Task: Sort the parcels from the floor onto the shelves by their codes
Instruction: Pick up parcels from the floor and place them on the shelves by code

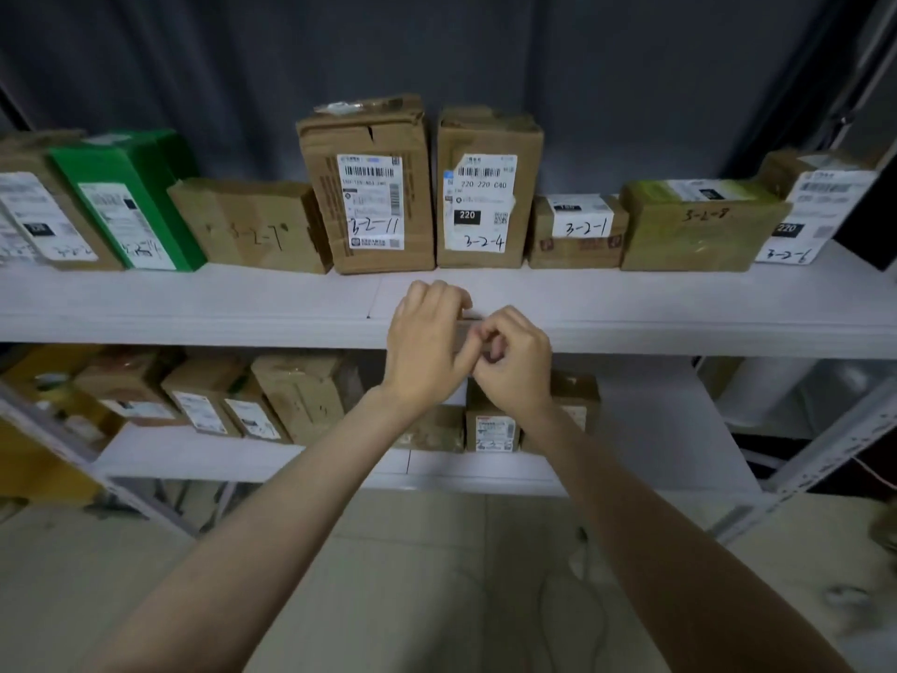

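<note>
My left hand (427,342) and right hand (517,364) meet at the near edge of the upper shelf (194,303), fingers curled tight against each other. Whether they pinch some small thing, I cannot tell. The row of parcels (575,235) stands at the far side, all marked 3-2 — I'd check the code against these, then place label-out, upright, not hiding a neighbour's writing.
</note>
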Demonstrator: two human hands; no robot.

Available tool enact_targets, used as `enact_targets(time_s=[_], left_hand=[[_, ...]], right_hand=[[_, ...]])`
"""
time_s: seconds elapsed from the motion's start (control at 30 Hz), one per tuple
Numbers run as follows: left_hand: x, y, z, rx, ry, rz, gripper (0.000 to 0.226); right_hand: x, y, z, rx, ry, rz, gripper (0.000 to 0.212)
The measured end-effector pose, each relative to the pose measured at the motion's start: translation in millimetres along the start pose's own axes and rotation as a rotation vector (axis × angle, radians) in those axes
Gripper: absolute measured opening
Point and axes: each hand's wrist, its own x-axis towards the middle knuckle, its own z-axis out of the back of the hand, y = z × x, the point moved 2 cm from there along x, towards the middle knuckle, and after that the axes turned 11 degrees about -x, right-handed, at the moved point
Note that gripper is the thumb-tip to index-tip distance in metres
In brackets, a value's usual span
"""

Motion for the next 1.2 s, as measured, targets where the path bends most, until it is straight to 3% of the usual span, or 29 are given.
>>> enact_targets(time_s=[0.17,0.33,0.43,0.53,0.63,0.83,1.03,1.2], left_hand=[[-60.5,37.7,-23.4,-0.013,0.295,0.016,0.021],[-106.0,93.1,-71.5,0.220,0.772,0.385,0.032],[-123.3,108.5,-98.7,0.351,1.050,0.510,0.049],[-134.0,115.4,-122.6,0.405,1.201,0.577,0.062],[-140.5,121.1,-141.6,0.423,1.272,0.582,0.064],[-148.3,138.1,-172.1,0.330,1.320,0.697,0.067],[-160.6,160.2,-205.0,0.354,1.251,0.698,0.068],[-160.6,157.5,-209.2,0.319,1.206,0.744,0.067]], right_hand=[[-44.2,-43.1,-15.7,-0.082,0.263,-0.205,0.011],[-68.4,-94.3,-26.0,-0.291,0.406,-0.417,0.005],[-78.3,-122.9,-31.7,-0.467,0.546,-0.471,0.024],[-87.9,-138.5,-39.5,-0.552,0.774,-0.481,0.058],[-92.5,-145.1,-45.1,-0.591,0.894,-0.481,0.078],[-93.9,-159.2,-53.4,-0.632,0.994,-0.571,0.093],[-106.1,-179.7,-64.7,-0.650,1.044,-0.608,0.096],[-110.8,-186.0,-68.7,-0.602,0.975,-0.573,0.092]])
